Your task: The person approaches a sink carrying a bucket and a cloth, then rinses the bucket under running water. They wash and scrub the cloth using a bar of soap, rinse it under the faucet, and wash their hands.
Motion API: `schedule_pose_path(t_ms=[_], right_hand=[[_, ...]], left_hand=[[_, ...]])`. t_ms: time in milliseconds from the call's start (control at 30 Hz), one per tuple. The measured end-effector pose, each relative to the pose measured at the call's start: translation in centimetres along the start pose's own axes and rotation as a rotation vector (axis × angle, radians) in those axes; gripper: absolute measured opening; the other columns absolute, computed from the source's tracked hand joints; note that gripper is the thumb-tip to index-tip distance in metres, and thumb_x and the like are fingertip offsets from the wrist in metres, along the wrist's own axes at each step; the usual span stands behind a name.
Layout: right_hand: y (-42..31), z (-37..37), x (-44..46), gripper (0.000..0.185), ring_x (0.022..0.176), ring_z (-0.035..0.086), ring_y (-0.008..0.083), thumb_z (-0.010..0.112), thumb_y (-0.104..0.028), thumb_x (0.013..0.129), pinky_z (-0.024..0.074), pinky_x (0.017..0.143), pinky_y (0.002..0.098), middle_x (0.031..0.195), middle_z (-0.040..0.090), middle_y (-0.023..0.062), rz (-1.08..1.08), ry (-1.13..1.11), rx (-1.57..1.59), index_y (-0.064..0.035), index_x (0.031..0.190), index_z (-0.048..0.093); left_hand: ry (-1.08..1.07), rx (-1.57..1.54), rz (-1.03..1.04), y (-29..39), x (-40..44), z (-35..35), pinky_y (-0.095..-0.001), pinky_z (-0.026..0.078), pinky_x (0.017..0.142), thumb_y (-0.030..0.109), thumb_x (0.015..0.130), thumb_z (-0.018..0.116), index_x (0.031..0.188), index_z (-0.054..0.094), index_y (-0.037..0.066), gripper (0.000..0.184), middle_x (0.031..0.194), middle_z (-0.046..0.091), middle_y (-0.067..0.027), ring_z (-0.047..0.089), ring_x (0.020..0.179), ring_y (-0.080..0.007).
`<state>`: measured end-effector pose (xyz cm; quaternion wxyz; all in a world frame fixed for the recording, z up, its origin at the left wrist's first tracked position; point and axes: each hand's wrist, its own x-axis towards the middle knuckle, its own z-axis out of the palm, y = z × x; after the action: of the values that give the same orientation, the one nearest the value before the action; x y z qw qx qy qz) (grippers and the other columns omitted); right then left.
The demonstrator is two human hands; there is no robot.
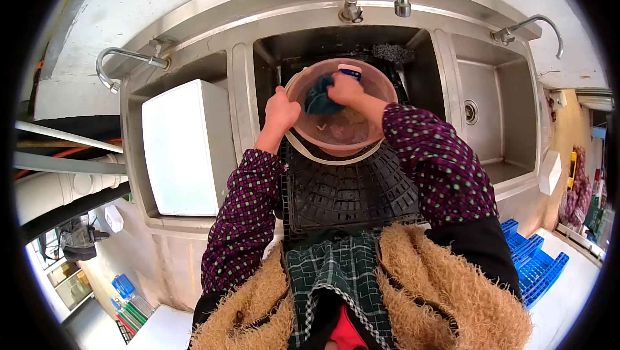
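A round pink basin [381, 82] rests in the middle sink, tilted a little, with water and some pale bits in its bottom. Its left rim is held by my left hand [282, 112], the fingers closed around the edge. Inside the basin my right hand [345, 89] grips a dark teal cloth [320, 98], which lies against the inner left wall. Beside that hand, at the basin's far side, is a small dark blue and pink item [350, 71]. A cream-coloured rim [330, 160] shows around and below the basin.
Black slotted crates [352, 185] lie under and in front of the basin. A white box [181, 149] fills the left sink [147, 202]. The right sink [497, 104] has a drain. Taps [352, 10] rise behind. A dark mesh scourer [392, 53] sits at the middle sink's back.
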<state>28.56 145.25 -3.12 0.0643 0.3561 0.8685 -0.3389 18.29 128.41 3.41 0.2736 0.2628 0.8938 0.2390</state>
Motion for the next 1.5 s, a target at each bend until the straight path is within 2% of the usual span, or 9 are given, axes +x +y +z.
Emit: schedule_pose_path(t_ms=[167, 367, 700, 833, 967, 1167, 1367, 1433, 1500], right_hand=[[-3.8, 1.4, -3.4, 0.059, 0.107, 0.061, 0.0357, 0.064, -0.025, 0.069, 0.048, 0.093, 0.0406, 0.116, 0.064, 0.0217, -0.331, -0.576, -0.09, -0.0066, 0.125, 0.061], [-5.3, -1.2, -6.4, 0.041, 0.09, 0.063, 0.0311, 0.065, -0.024, 0.069, 0.0477, 0.081, 0.0377, 0.096, 0.067, 0.0193, -0.382, -1.187, -0.279, -0.0012, 0.103, 0.068], [1.4, -15.5, -11.7, 0.03, 0.07, 0.061, 0.0108, 0.067, -0.024, 0.086, 0.05, 0.064, 0.0254, 0.076, 0.066, 0.0033, -0.024, 0.161, 1.149, 0.0041, 0.096, 0.067], [7.2, -14.6, -9.9, 0.034, 0.069, 0.059, 0.0082, 0.063, -0.032, 0.09, 0.0461, 0.062, 0.0268, 0.074, 0.066, 0.0026, 0.044, 0.367, 0.863, 0.0021, 0.089, 0.068], [8.0, -16.0, -10.5, 0.048, 0.067, 0.064, 0.0265, 0.061, -0.045, 0.088, 0.0471, 0.065, 0.0365, 0.069, 0.066, 0.0148, 0.105, 0.482, 0.447, 0.0023, 0.081, 0.066], [7.5, -18.5, -9.7, 0.056, 0.098, 0.064, 0.0389, 0.058, -0.052, 0.087, 0.0484, 0.085, 0.0402, 0.101, 0.067, 0.0225, 0.035, 0.557, 0.156, -0.0057, 0.117, 0.062], [-0.5, -21.6, -10.6, 0.042, 0.079, 0.065, 0.0234, 0.058, -0.04, 0.092, 0.0495, 0.077, 0.0334, 0.085, 0.068, 0.0155, -0.299, 0.775, 0.416, -0.012, 0.123, 0.061], [-2.3, -21.3, -10.0, 0.035, 0.063, 0.056, 0.0136, 0.058, -0.031, 0.093, 0.0479, 0.064, 0.0291, 0.069, 0.061, 0.0077, -0.357, 0.669, 0.461, -0.015, 0.124, 0.061], [-4.7, -20.2, -9.3, 0.032, 0.058, 0.053, 0.0116, 0.057, -0.023, 0.094, 0.0462, 0.059, 0.0292, 0.064, 0.059, 0.0072, -0.423, 0.639, 0.508, -0.0158, 0.124, 0.061]], left_hand=[[0.082, 0.065, -0.013, 0.0, -0.7, -0.1, -0.0487, 0.049, 0.085, 0.008, 0.073, 0.053, 0.103, 0.052, -0.008, 0.033, 0.095, 0.064, -0.0317, 0.061, 0.095, -0.0463], [0.102, -0.066, 0.021, -0.6, -1.6, -1.5, -0.0471, 0.049, 0.08, 0.005, 0.07, 0.055, 0.097, 0.055, -0.004, 0.028, 0.091, 0.065, -0.0277, 0.063, 0.088, -0.0452], [0.707, 0.226, 0.681, 7.8, -5.3, -11.3, -0.046, 0.049, 0.062, -0.002, 0.068, 0.057, 0.107, 0.057, 0.01, 0.04, 0.098, 0.063, -0.0116, 0.062, 0.073, -0.0368], [0.947, 0.472, 0.795, 8.7, -5.0, -14.0, -0.0375, 0.05, 0.053, -0.003, 0.068, 0.059, 0.108, 0.059, 0.012, 0.043, 0.099, 0.065, -0.0064, 0.063, 0.064, -0.0303], [1.137, 0.663, 0.99, 8.8, -4.4, -17.0, -0.0301, 0.051, 0.055, -0.006, 0.066, 0.062, 0.1, 0.067, 0.012, 0.038, 0.106, 0.068, -0.0024, 0.065, 0.066, -0.02], [1.26, 0.723, 1.274, 10.1, -4.8, -21.7, -0.0289, 0.051, 0.056, -0.009, 0.066, 0.058, 0.096, 0.07, 0.009, 0.037, 0.102, 0.071, -0.0055, 0.064, 0.065, -0.0193], [1.341, 0.457, 1.055, 10.0, -4.6, -19.5, -0.0286, 0.052, 0.061, -0.008, 0.068, 0.056, 0.104, 0.065, 0.006, 0.039, 0.091, 0.07, -0.008, 0.064, 0.064, -0.0221], [0.923, -0.022, 0.404, 9.0, -5.1, -17.7, -0.0267, 0.051, 0.063, -0.006, 0.068, 0.056, 0.105, 0.064, 0.003, 0.038, 0.088, 0.068, -0.0093, 0.063, 0.065, -0.0187], [0.733, -0.241, 0.355, 6.2, -3.4, -15.6, -0.0254, 0.049, 0.071, -0.004, 0.066, 0.062, 0.105, 0.063, 0.001, 0.039, 0.091, 0.067, -0.0098, 0.062, 0.08, -0.0155]])
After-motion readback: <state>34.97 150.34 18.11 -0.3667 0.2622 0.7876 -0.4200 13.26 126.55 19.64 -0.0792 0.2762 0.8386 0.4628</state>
